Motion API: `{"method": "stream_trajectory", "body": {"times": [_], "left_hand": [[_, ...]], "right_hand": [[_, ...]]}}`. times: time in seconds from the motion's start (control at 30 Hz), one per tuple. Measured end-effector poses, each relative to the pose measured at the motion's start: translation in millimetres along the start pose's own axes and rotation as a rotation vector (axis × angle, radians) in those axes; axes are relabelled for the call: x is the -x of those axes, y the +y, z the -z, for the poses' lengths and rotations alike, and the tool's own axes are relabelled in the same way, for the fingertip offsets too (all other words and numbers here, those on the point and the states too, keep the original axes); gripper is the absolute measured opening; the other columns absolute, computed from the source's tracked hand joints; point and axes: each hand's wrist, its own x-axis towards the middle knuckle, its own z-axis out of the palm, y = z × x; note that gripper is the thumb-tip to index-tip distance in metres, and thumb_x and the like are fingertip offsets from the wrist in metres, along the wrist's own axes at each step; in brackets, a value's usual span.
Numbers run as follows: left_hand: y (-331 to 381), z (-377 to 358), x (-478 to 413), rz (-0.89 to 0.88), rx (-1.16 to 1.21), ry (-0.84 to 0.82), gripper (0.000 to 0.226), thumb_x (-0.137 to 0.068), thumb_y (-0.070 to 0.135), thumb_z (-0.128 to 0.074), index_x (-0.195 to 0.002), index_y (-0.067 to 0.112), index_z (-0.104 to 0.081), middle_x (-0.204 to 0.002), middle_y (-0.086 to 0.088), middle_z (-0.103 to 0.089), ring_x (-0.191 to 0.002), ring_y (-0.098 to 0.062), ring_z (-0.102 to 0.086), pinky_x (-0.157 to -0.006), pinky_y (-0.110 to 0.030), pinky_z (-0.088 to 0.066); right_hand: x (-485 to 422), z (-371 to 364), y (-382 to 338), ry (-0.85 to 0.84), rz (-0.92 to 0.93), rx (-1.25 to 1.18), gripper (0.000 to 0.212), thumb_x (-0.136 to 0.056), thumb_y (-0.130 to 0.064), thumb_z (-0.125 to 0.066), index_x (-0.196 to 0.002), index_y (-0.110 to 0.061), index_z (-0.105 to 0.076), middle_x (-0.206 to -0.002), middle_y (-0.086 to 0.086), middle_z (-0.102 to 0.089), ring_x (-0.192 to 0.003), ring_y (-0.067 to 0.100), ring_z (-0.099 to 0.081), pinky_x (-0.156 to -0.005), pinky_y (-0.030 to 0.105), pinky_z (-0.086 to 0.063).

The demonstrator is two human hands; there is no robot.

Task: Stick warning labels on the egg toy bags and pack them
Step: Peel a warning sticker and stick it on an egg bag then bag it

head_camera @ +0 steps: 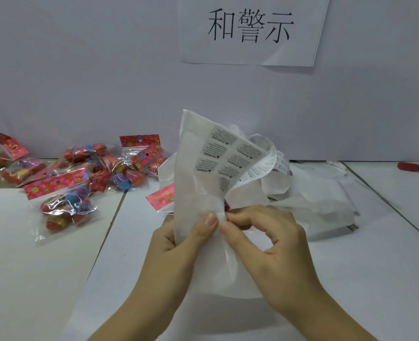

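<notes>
The left hand [179, 244] grips the lower part of a sheet of warning labels [201, 168], thumb pressed flat on the front and fingers curled behind. The right hand [272, 237] meets it at the same spot. Its thumb and forefinger pinch the sheet's edge just beside the left thumb, and its other fingers are curled underneath. What exactly sits between those fingertips cannot be made out.

The sheet is held upright above the middle of the table [43, 279]. Its printed labels face the camera upside down, and the rest of the strip [265, 158] curls away to the right. Behind the sheet, a red-topped egg toy bag [160, 196] lies partly hidden.

A heap of loose white backing paper [326, 207] lies toward the table's right side. The other egg toy bags [100, 166] are piled along the far left edge, one [63, 205] lying nearer than the rest. A small red scrap [410, 166] lies by the far right corner. A paper sign [250, 30] with large black characters hangs on the wall.
</notes>
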Motion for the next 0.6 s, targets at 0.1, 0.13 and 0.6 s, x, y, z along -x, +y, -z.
{"method": "stream_trajectory", "body": {"times": [0.1,0.13,0.6], "left_hand": [[-2,2,-1,-0.025,-0.012,0.046,0.037,-0.065,0.035,-0.071,-0.092,0.011,-0.078,-0.093,-0.01,-0.076,-0.08,-0.02,-0.074,-0.06,-0.02,-0.054],[-3,2,-2,-0.029,-0.009,0.047,0.037,-0.066,0.035,-0.072,-0.093,0.011,-0.078,-0.094,-0.011,-0.076,-0.08,-0.021,-0.074,-0.061,-0.02,-0.055],[-3,8,-9,0.078,-0.121,0.103,0.039,-0.069,0.037,-0.071,-0.098,0.012,-0.075,-0.094,-0.004,-0.077,-0.08,-0.019,-0.075,-0.06,-0.026,-0.057]], "right_hand": [[-2,4,1,-0.029,-0.027,-0.033,0.018,-0.078,-0.037,-0.064,-0.077,-0.022,-0.075,-0.08,-0.016,-0.069,-0.079,-0.004,-0.06,-0.083,0.039,-0.045],[-2,4,1,-0.031,-0.031,-0.027,0.014,-0.078,-0.033,-0.066,-0.077,-0.022,-0.075,-0.081,-0.017,-0.069,-0.08,-0.006,-0.059,-0.083,0.039,-0.045],[-10,14,1,0.222,0.238,0.135,0.015,-0.092,-0.026,-0.054,-0.085,-0.019,-0.066,-0.08,-0.014,-0.061,-0.08,0.0,-0.055,-0.073,0.037,-0.048]]}}
